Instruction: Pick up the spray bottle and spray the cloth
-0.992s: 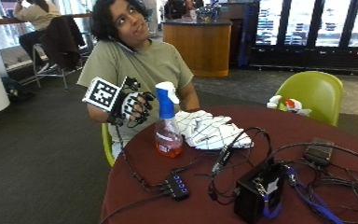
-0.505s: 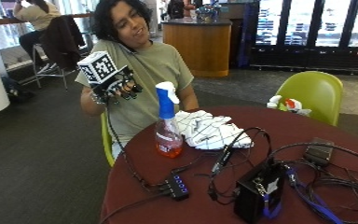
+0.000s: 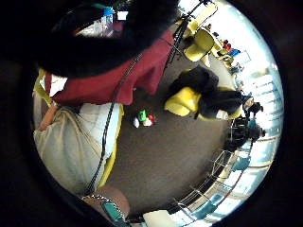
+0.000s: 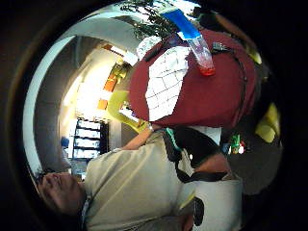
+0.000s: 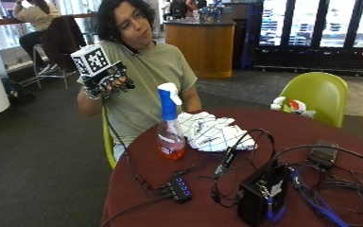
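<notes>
The gloved right hand (image 5: 108, 82) is held raised, loosely curled and empty, while the spray bottle (image 5: 169, 124), likely light, rigid and slick, is best gripped at its neck.

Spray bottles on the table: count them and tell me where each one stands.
1. The spray bottle stands upright on the red table, near the person's edge and just beside the checked cloth. More could be hidden behind the black box.

The person (image 5: 147, 75) wears a short-sleeved olive-tan T-shirt (plain, no print visible) and has dark curly hair. The right hand (image 5: 109, 82) wears a black glove with open fingertips.
</notes>
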`<control>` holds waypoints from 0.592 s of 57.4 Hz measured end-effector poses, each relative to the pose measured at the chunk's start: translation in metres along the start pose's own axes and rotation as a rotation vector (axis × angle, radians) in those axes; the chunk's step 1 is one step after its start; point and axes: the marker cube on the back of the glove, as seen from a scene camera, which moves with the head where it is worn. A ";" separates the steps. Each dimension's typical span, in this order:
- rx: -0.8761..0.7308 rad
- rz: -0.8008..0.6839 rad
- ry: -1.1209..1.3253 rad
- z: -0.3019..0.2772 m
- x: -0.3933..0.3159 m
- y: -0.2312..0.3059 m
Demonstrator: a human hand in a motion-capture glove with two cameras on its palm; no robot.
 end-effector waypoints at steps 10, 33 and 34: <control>0.062 0.009 -0.254 0.013 0.013 -0.022; 0.527 0.241 -1.030 0.069 0.012 -0.164; 0.517 0.227 -1.022 0.072 0.010 -0.168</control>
